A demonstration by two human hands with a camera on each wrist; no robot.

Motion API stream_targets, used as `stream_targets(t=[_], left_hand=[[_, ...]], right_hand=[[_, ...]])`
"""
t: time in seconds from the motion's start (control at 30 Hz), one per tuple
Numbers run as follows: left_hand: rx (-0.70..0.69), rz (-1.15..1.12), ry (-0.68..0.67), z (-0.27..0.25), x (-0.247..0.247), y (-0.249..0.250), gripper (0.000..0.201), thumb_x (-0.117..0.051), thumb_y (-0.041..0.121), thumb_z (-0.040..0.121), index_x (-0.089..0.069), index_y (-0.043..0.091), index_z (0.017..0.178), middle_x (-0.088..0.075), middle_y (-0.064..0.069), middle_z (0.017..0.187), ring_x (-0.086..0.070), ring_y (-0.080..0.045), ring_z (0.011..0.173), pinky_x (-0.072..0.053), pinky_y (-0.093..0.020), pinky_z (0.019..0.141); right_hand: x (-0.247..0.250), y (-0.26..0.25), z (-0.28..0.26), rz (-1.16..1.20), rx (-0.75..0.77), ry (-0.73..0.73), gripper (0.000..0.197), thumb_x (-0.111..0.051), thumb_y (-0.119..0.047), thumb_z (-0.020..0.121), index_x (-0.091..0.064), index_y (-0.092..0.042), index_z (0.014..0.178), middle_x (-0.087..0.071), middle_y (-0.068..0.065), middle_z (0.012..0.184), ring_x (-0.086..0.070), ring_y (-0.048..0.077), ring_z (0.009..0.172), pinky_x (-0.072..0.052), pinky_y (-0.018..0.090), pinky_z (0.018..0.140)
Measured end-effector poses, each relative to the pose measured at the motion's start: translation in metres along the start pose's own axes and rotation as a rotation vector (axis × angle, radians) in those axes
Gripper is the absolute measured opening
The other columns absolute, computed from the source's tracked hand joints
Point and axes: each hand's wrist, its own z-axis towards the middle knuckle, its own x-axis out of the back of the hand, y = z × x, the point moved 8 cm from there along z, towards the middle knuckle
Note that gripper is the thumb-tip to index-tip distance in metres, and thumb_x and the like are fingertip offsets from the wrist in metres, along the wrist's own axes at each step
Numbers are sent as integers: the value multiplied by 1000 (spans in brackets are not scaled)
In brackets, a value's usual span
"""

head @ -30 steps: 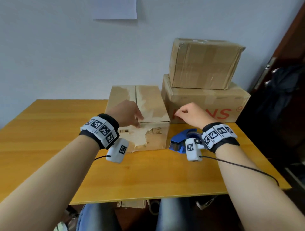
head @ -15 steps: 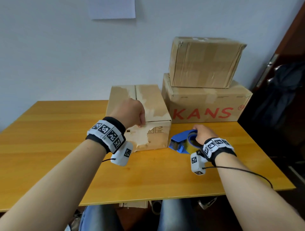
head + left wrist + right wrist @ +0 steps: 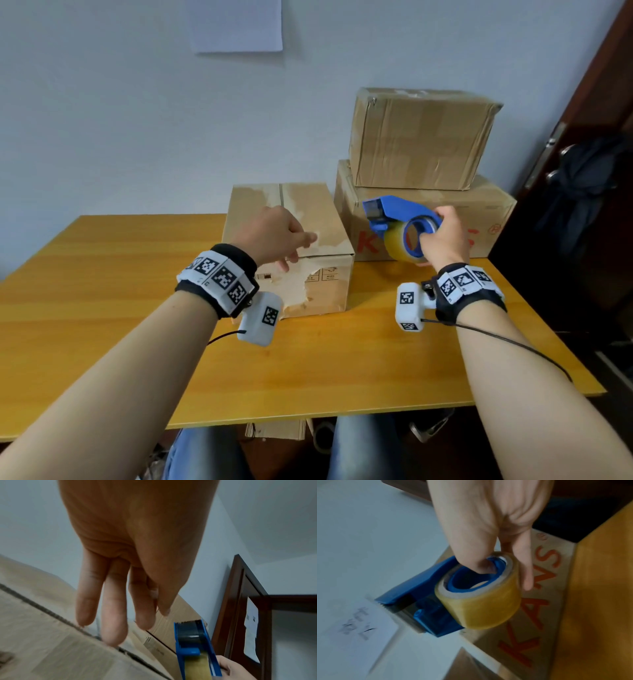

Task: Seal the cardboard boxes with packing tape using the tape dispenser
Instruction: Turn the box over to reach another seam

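A worn cardboard box (image 3: pixel 308 212) with a torn front face stands in the middle of the wooden table (image 3: pixel 102 274); its top seam (image 3: pixel 51 614) runs front to back. My left hand (image 3: pixel 274 236) hovers over the box's near top edge, fingers (image 3: pixel 113 615) straight and holding nothing. My right hand (image 3: pixel 445 240) grips the blue tape dispenser (image 3: pixel 397 209) through the core of its yellowish tape roll (image 3: pixel 481 601), lifted off the table to the right of the box, its toothed blade (image 3: pixel 187 622) pointing left.
Two more cardboard boxes are stacked at the back right: a wide one with red letters (image 3: pixel 493 212) and a taped one (image 3: pixel 418 140) on top. A dark wooden door (image 3: pixel 589 137) stands to the right. A paper sheet (image 3: pixel 236 24) hangs on the wall.
My right hand dropped onto the dispenser on the table, gripped it and raised it up to box-top height. My left hand straightened its fingers over the box's near edge.
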Motion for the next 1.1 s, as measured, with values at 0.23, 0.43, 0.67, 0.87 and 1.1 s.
stream_targets(t=[0.23,0.43,0.67,0.87,1.1], left_hand=[[79,-508,28,3,14,-2,32,-56,38,101,-76,14,92,-71,3,74,-69,-14,64,-58,-32,65],[213,-759,0,-5,25,-6,48,-57,61,93,-76,17,102,-77,5,89,-74,-16,78,-60,-32,73],[267,-792,-2,-9,24,-11,50,-54,64,93,-73,19,102,-76,8,84,-74,-14,79,-58,-31,73],[295,-826,6,-9,27,-17,50,-48,61,96,-73,18,96,-75,6,84,-73,-16,78,-56,-32,75],[317,-800,2,-9,26,-20,49,-52,62,94,-75,19,94,-69,8,77,-69,-14,72,-51,-29,70]], right_hand=[[-5,-79,-17,150,368,98,33,-64,1,87,-51,-24,103,-59,1,109,-57,19,93,-50,25,69],[-17,-116,-42,192,542,116,27,-62,2,88,-54,-17,106,-56,2,109,-55,15,87,-36,7,62],[-26,-130,-56,207,594,102,26,-62,1,90,-54,-13,110,-55,2,109,-54,14,86,-36,5,63],[-26,-132,-56,209,573,96,26,-61,1,90,-52,-13,111,-55,3,109,-55,14,85,-37,8,63],[-29,-126,-55,219,539,102,26,-62,-2,91,-49,-12,111,-55,3,107,-54,14,84,-37,7,60]])
